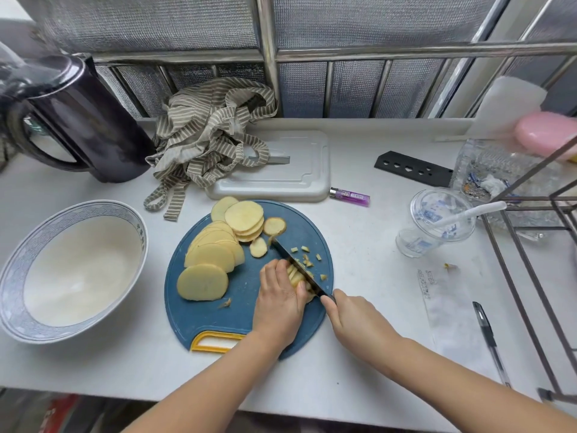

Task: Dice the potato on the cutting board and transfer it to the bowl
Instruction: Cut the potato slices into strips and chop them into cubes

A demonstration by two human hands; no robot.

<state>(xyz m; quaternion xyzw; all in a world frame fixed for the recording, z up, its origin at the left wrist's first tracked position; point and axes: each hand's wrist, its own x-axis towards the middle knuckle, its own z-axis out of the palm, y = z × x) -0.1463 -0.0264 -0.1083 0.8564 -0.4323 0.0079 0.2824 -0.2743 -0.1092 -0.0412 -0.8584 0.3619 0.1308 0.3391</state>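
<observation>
Mid-cut on the cutting board [243, 295], both hands busy.
Left hand [279, 304] curls over a stack of potato strips [295, 275] on the board's right side, pinning it. Right hand [356, 323] is wrapped round the knife [285, 253] handle at the board's right edge, blade against the stack, tip toward board centre. Small dice [305, 249] lie just right of the blade. Round potato slices [203, 281] fan over the board's left half. Bowl [18, 276] sits left of the board, not touching.

Cutting board [218, 320] at centre of counter [359, 354], potato slices [215, 248] on its left half, knife [299, 267] and small dice [307, 256] on its right, bowl [18, 276] left of board, kettle [90, 120] behind bowl, cup [434, 223] right of board.
</observation>
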